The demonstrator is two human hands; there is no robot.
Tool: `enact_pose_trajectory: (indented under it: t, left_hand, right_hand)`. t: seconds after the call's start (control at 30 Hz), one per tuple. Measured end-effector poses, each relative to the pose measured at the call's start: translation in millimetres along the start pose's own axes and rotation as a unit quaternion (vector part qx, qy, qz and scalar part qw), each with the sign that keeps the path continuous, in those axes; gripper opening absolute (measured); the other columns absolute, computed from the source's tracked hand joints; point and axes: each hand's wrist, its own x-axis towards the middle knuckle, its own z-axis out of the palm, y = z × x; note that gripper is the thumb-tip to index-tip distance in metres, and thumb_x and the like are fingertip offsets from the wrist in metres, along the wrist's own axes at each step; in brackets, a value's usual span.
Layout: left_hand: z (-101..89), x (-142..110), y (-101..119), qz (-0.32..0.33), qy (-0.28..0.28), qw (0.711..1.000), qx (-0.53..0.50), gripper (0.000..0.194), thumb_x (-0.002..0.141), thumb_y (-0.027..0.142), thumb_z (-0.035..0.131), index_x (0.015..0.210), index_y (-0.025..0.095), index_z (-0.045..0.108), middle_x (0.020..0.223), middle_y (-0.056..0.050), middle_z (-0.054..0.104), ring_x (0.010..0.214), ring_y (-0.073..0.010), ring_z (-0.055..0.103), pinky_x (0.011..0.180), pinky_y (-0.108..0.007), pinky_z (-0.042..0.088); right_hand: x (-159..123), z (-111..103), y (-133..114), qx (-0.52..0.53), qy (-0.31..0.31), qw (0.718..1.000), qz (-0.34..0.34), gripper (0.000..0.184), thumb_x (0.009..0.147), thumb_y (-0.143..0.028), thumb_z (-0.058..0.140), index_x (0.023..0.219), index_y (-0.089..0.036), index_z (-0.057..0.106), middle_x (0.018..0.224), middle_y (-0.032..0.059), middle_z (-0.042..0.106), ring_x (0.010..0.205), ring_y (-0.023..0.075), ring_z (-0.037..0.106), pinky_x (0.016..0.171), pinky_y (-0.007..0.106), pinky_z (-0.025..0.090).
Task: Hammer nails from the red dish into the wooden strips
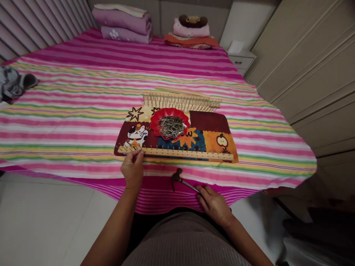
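My left hand is closed at the near edge of a long wooden strip, thumb and fingertips pinched near its left part. Nails stand up along the strip's left part and far edge; whether a nail is between my fingertips is too small to tell. My right hand is wrapped round the handle of a claw hammer, its head just in front of the strip. Behind the strip sits a red scalloped bowl full of loose nails. Strip and bowl rest on a patterned mat.
Wooden strips bristling with nails lie behind the bowl, beside a bare wooden slat. A striped cloth covers the bed. Folded purple bedding and a pink and orange pile are at the far end. Dark grey fabric lies left.
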Motion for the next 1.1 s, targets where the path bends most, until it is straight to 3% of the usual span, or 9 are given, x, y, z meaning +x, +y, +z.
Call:
enact_pose_trajectory:
  t: [0.27, 0.4, 0.5, 0.6, 0.7, 0.8, 0.93, 1.1]
  left_hand:
    - [2.2, 0, -2, 0.044, -0.007, 0.995, 0.086, 0.026, 0.076, 0.042, 0.058, 0.087, 0.020, 0.065, 0.087, -0.002, 0.069, 0.084, -0.0163, 0.063, 0.084, -0.029, 0.049]
    - [3.8, 1, -7, 0.105, -0.008, 0.986, 0.130, 0.025, 0.080, 0.042, 0.053, 0.085, 0.021, 0.065, 0.086, -0.003, 0.067, 0.087, -0.0171, 0.062, 0.084, -0.029, 0.047]
    - [4.9, 0, -8, 0.129, -0.004, 0.981, 0.147, 0.022, 0.082, 0.039, 0.053, 0.084, 0.021, 0.065, 0.087, -0.003, 0.067, 0.088, -0.0172, 0.061, 0.084, -0.029, 0.046]
    - [5.1, -1, -6, 0.138, -0.014, 0.977, 0.162, 0.021, 0.083, 0.036, 0.052, 0.087, 0.021, 0.066, 0.090, -0.004, 0.067, 0.089, -0.0171, 0.061, 0.084, -0.028, 0.045]
    - [5.1, -1, -7, 0.156, -0.021, 0.974, 0.163, 0.022, 0.084, 0.035, 0.051, 0.088, 0.020, 0.066, 0.090, -0.005, 0.067, 0.090, -0.0173, 0.061, 0.084, -0.028, 0.044]
    - [5.9, 0, -12, 0.177, -0.018, 0.973, 0.148, 0.021, 0.084, 0.035, 0.052, 0.087, 0.020, 0.066, 0.089, -0.005, 0.067, 0.089, -0.0172, 0.061, 0.083, -0.028, 0.044]
    - [8.5, 4, -22, 0.228, 0.005, 0.967, 0.115, 0.018, 0.083, 0.033, 0.053, 0.085, 0.020, 0.065, 0.084, -0.004, 0.067, 0.081, -0.0161, 0.060, 0.076, -0.027, 0.045]
    - [10.6, 7, -32, 0.295, 0.027, 0.950, 0.098, 0.014, 0.083, 0.028, 0.054, 0.076, 0.019, 0.062, 0.070, -0.002, 0.063, 0.070, -0.0142, 0.058, 0.068, -0.025, 0.044]
  right_hand:
    - [1, -4, 2, 0.022, -0.001, 1.000, 0.001, 0.036, 0.097, -0.027, 0.039, 0.125, -0.016, 0.058, 0.093, 0.0116, 0.067, 0.081, 0.0218, 0.067, 0.069, 0.033, 0.057]
    - [2, -13, -6, 0.144, 0.002, 0.989, 0.008, 0.035, 0.097, -0.027, 0.039, 0.124, -0.018, 0.058, 0.101, 0.0109, 0.069, 0.090, 0.0198, 0.068, 0.077, 0.031, 0.057]
    - [9, -26, -26, 0.251, 0.026, 0.967, 0.025, 0.035, 0.096, -0.030, 0.041, 0.127, -0.022, 0.056, 0.112, 0.0093, 0.069, 0.102, 0.0199, 0.066, 0.086, 0.033, 0.055]
    - [25, -46, -53, 0.322, 0.039, 0.945, 0.030, 0.040, 0.097, -0.029, 0.041, 0.136, -0.021, 0.048, 0.118, 0.0093, 0.067, 0.105, 0.0183, 0.065, 0.088, 0.031, 0.054]
    - [52, -69, -75, 0.363, 0.057, 0.930, 0.020, 0.044, 0.098, -0.026, 0.039, 0.141, -0.022, 0.041, 0.109, 0.0061, 0.069, 0.096, 0.0149, 0.067, 0.084, 0.029, 0.054]
    - [84, -86, -89, 0.369, 0.068, 0.927, -0.005, 0.045, 0.097, -0.023, 0.039, 0.142, -0.024, 0.041, 0.118, 0.0045, 0.066, 0.108, 0.0154, 0.062, 0.092, 0.032, 0.051]
    - [117, -92, -101, 0.352, 0.040, 0.934, -0.033, 0.047, 0.095, -0.017, 0.039, 0.141, -0.024, 0.042, 0.129, 0.0048, 0.061, 0.118, 0.0170, 0.057, 0.098, 0.034, 0.048]
    - [132, -86, -109, 0.321, -0.008, 0.946, -0.037, 0.049, 0.092, -0.012, 0.039, 0.140, -0.024, 0.043, 0.131, 0.0063, 0.060, 0.117, 0.0209, 0.058, 0.097, 0.041, 0.048]
